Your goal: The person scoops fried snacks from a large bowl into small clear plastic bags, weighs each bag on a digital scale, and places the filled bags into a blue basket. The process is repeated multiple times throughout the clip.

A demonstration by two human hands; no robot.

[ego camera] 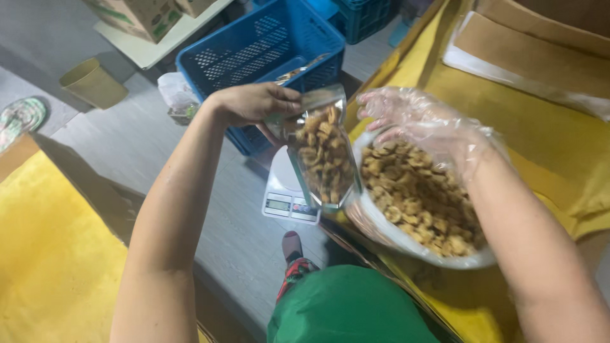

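The left hand pinches the top edge of a clear pouch of snack pieces hanging just below it; the gloved right hand hovers half-curled, holding nothing, over the big open bag beside it. The pouch looks light, soft and slippery, its contents brittle; best held by the stiff top seam.

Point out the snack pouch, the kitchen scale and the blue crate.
snack pouch (324,159), head view, its clear front.
kitchen scale (284,190), head view, its white top.
blue crate (254,47), head view, its slotted floor.
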